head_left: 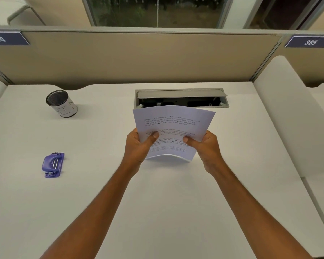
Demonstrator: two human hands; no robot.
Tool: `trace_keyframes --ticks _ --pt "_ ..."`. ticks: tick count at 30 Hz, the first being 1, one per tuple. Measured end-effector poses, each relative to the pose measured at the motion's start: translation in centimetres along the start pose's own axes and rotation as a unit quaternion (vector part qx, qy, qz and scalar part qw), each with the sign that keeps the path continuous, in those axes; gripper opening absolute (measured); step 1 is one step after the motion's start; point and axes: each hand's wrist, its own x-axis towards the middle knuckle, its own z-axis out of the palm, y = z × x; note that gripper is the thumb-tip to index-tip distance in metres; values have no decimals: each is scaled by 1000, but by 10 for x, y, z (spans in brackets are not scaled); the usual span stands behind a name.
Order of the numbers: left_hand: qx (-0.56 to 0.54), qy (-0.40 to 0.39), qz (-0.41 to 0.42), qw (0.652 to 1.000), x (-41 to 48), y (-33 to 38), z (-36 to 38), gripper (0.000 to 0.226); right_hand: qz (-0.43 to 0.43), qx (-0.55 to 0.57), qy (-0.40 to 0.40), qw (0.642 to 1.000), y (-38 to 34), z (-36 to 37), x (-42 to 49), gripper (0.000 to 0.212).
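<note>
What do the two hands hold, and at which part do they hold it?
Both hold the printed paper sheet. The left hand pinches its lower left edge, and the right hand pinches its lower right edge, thumbs on the printed face.

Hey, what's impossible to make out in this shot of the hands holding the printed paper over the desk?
Head view:
- Fingers of the left hand and right hand: hidden behind the printed paper; only thumbs show.
- Paper's text: too small and blurred to read; sheet count unclear.
- The desk cable box: near rim partly covered by the paper, interior dark.
- The mesh cup marked BIN: inside too dark to see contents.
</note>
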Motion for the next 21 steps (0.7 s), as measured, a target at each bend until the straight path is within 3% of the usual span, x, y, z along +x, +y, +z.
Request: trace_keyframes --ticks 9,14,21 --pt "3 7 -32 999 0 -6 1 38 35 -32 -16 999 21 -3 2 34" --pt "-106 11 -12 994 7 9 -10 37 50 -31 -31 998 26 -24 0 32" --pt "-232 -5 -25 972 12 10 -2 44 82 213 -24 973 28 -3 -4 52"
